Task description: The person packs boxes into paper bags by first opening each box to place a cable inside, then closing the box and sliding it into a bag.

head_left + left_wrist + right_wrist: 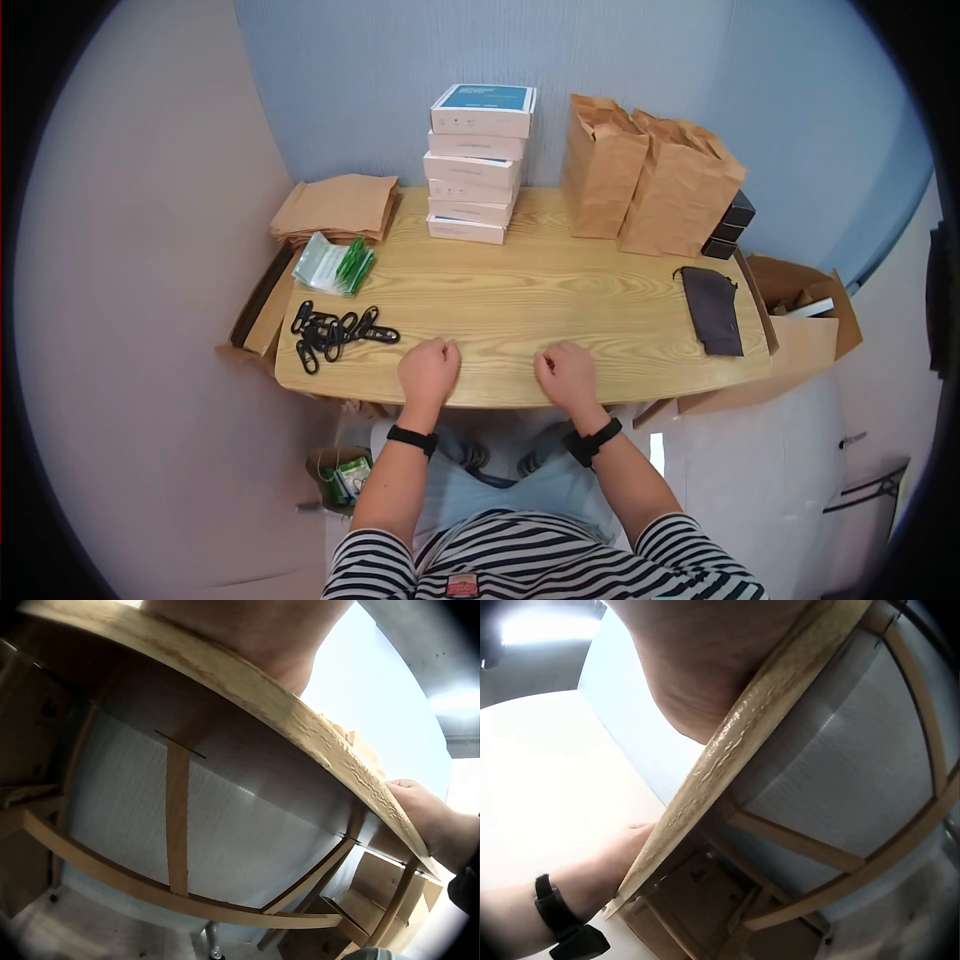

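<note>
Both hands rest at the table's front edge, fingers curled in and nothing seen in them. The left hand [430, 372] lies just right of a pile of black carabiner-like clips [335, 330]. About a hand's width or more to its right is the right hand [566, 376], with bare wood between them. Each wrist wears a black strap. In the left wrist view, the heel of the left hand [255, 637] sits on the table edge [300, 735]. The right wrist view likewise shows the right hand [697, 667] against the edge, its fingers hidden.
White boxes [470, 170] stand stacked at the back. Upright paper bags [605, 170] stand right of them, beside small black boxes [728, 228]. A dark drawstring pouch [712, 312] lies right. Flat paper bags [335, 205] and plastic packets with green items [335, 264] lie left. Cardboard boxes [800, 345] flank the table.
</note>
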`<move>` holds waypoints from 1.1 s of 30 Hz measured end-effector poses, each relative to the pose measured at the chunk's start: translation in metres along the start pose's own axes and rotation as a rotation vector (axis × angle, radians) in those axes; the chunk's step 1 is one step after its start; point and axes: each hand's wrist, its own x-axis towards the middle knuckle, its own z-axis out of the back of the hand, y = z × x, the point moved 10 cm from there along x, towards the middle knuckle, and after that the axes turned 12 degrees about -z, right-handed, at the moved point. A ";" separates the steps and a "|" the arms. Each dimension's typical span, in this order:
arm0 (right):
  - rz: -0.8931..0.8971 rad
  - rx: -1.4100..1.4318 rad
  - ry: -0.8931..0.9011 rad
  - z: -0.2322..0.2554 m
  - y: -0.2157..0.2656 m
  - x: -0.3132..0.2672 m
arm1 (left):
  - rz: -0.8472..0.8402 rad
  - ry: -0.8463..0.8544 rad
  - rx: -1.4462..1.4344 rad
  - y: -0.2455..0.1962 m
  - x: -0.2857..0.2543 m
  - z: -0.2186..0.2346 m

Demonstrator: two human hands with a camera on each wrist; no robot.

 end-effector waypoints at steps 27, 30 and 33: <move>-0.004 -0.009 0.020 -0.001 -0.001 -0.001 | -0.021 -0.009 0.023 -0.003 0.001 0.002; -0.004 -0.003 0.023 0.000 0.000 -0.001 | -0.019 -0.011 0.029 -0.002 0.001 0.001; -0.020 -0.006 0.030 0.000 0.000 0.001 | -0.014 -0.003 0.026 -0.001 0.001 -0.001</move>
